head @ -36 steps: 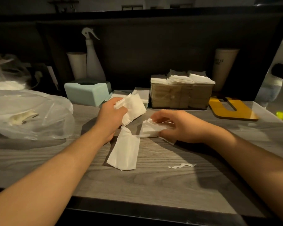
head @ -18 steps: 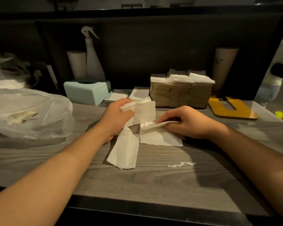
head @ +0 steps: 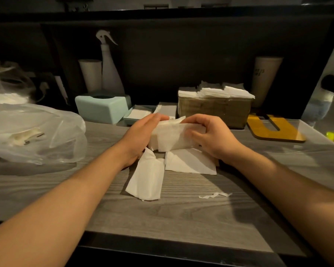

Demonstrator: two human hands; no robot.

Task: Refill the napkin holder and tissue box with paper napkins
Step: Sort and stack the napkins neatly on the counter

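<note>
- Napkins lie crosswise, gripped at either end by the left hand and right hand.
- Tissue box sits behind-left, nearer the left; napkin holder behind-right.

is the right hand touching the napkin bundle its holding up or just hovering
Touching. The head view shows the right hand with fingers curled round the napkin bundle, thumb pressed against its front.

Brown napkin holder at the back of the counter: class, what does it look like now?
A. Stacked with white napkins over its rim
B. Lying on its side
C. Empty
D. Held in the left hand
A: white napkins stand above the rim of the brown napkin holder.
</note>
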